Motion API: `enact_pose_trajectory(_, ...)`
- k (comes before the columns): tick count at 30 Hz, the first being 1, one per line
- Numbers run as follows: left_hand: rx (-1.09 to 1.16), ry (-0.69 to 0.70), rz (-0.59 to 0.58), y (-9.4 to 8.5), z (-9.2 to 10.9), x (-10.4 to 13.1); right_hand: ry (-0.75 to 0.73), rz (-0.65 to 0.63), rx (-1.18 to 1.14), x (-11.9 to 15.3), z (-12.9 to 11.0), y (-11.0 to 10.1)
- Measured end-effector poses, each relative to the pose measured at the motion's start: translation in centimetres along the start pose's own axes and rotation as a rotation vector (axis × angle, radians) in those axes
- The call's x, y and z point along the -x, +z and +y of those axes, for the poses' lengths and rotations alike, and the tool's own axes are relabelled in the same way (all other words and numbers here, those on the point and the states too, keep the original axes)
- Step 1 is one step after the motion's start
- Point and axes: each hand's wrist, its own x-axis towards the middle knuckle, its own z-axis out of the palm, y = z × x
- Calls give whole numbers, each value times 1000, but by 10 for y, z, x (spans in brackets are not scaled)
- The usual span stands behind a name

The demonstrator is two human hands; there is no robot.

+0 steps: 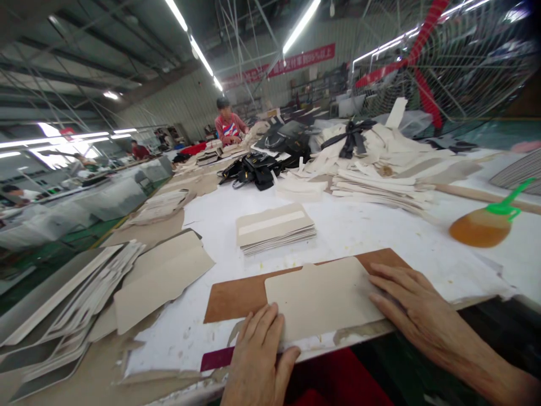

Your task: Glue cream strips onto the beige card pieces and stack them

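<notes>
A beige cut panel point(323, 299) lies flat at the table's front edge, partly over a longer brown strip point(234, 297). On the panel's left end rests my left hand point(260, 355), fingers stretched out and thumb apart. My right hand point(409, 304) lies over the right end, its fingers extended and their tips on or just above the panel. Neither hand grips anything. A small dark purple piece point(217, 358) lies beside my left hand. Behind the panel sits a neat stack of beige pieces point(274, 225), the top one with a pale band across it.
Stacked panels point(76, 304) and loose beige sheets point(164, 276) cover the left. Black straps point(253, 169) and piles of beige pieces point(380, 186) lie farther back. An orange-brown bottle with a green nozzle point(482, 227) lies at right, a large fan point(418, 62) behind. A person point(229, 127) stands beyond.
</notes>
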Motion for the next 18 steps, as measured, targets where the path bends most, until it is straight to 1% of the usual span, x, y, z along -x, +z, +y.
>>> enact_pose_trajectory(3, -3, -11, 21, -1, 2, -2, -2, -36, -29, 5, 7, 2)
enact_pose_trajectory(6, -18, -9, 25, 0, 2, 0, -8, -14, -23, 10, 5, 5)
enact_pose_trajectory(9, -44, -3, 21, 7, 0, 6, -20, -1, -6, 9, 1, 6)
enact_pose_trajectory(13, -81, 39, 13, 19, -5, 13, -50, 19, 25, 3, -4, 5)
enact_pose_trajectory(18, -144, 77, 21, 26, -12, 15, -66, 47, 49, -1, -9, 1)
